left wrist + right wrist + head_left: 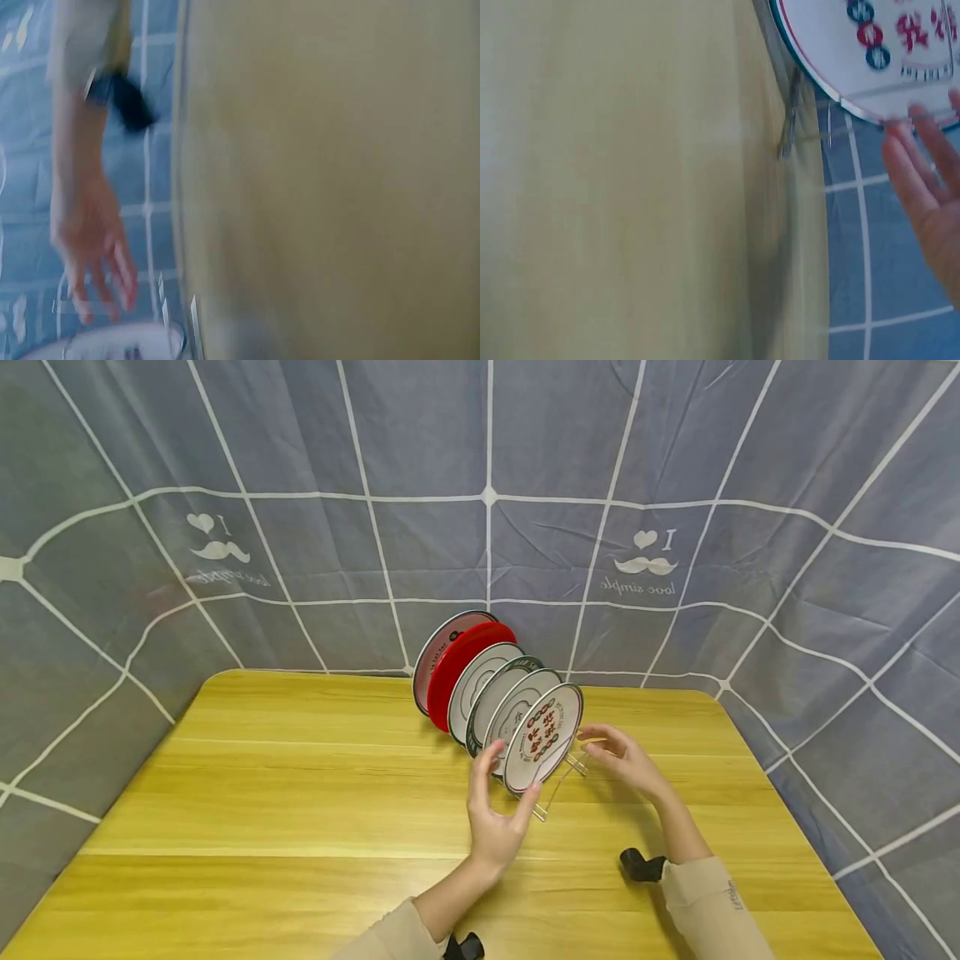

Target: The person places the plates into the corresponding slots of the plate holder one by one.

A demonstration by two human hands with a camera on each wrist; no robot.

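A white plate with red printed characters and a dark rim [543, 735] leans at the front of a row of plates. Wire ends of a rack [576, 765] show beneath it. My left hand [495, 831] is spread at its lower left, the thumb by the bottom rim and the fingertips by the left edge. To its right, my right hand [622, 762] has relaxed fingers close to the rim and the rack wire. Those loose fingers also show in the left wrist view, where the right hand [90, 236] is blurred.
Behind the front plate stand several more, among them a red plate [457, 672] and a pinkish plate with a dark rim [429, 664] at the back. All rest on a yellow wooden table [262, 793]. A grey checked curtain [420, 552] hangs behind the table and along its sides.
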